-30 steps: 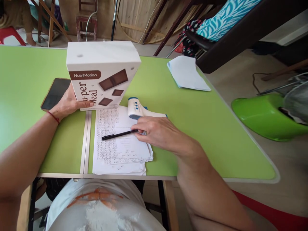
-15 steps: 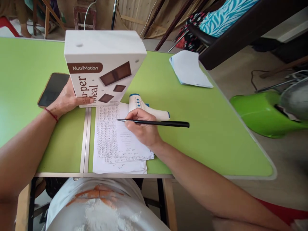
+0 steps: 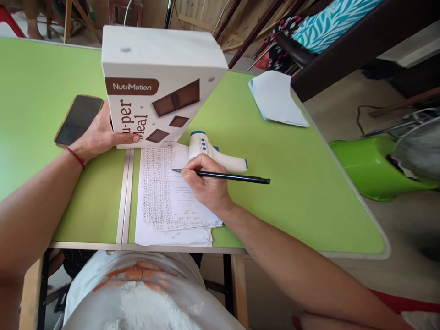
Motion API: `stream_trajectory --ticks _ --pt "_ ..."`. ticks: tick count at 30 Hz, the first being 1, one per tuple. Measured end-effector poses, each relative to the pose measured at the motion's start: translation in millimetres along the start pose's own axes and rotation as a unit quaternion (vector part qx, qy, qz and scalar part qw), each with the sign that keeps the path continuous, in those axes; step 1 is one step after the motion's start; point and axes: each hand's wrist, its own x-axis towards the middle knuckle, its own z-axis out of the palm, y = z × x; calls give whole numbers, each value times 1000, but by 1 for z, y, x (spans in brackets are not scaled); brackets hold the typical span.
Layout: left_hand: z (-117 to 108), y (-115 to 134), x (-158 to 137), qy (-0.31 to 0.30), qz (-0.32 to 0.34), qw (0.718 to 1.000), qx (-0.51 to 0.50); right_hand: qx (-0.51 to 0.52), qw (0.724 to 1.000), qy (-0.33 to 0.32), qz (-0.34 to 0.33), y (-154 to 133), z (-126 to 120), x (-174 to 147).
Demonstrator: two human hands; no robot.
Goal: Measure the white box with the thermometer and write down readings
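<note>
With its thumb across the front face, my left hand (image 3: 99, 130) grips the lower left of a white box (image 3: 161, 59) marked "NutriMotion", printed with brown bars. The box stands upright, tilted a little, at the top of a paper stack. In my right hand (image 3: 209, 185) a black pen (image 3: 237, 176) lies between thumb and fingers, its tip close to the top sheet; I cannot tell if it touches. Dense handwriting fills the left of these papers (image 3: 160, 192), with some marks lower down. A white and blue infrared thermometer (image 3: 220, 158) lies just behind my right hand.
A dark smartphone (image 3: 78, 120) lies on the green table (image 3: 292, 197), left of the box. Folded white paper (image 3: 280, 98) sits near the back right edge. Beyond that edge are a green bin (image 3: 378, 167) and a blue-and-white patterned cloth (image 3: 330, 27). A metal seam (image 3: 125, 197) crosses the table.
The box appears slightly higher, larger and farther right, with my left hand following it. The whole view has shifted a little. My right hand still holds the pen over the sheet.
</note>
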Motion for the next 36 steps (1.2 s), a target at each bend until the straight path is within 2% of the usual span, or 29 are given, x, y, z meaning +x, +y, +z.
stream_trajectory --ticks 4,14,22,29,36 --pt "0 1 1 -14 6 1000 5 -15 1000 -13 0 1 -1 -1" --pt "-1 -1 2 -16 24 999 20 -2 999 -1 -47 2 2 1" --pt "-1 -2 2 -23 32 999 12 1 999 -5 -35 2 2 1" --pt "-8 -9 -1 -21 -5 999 27 -6 999 28 -35 3 3 1" --pt "-8 -10 -1 -19 -4 1000 24 -12 1000 7 -23 1 2 2"
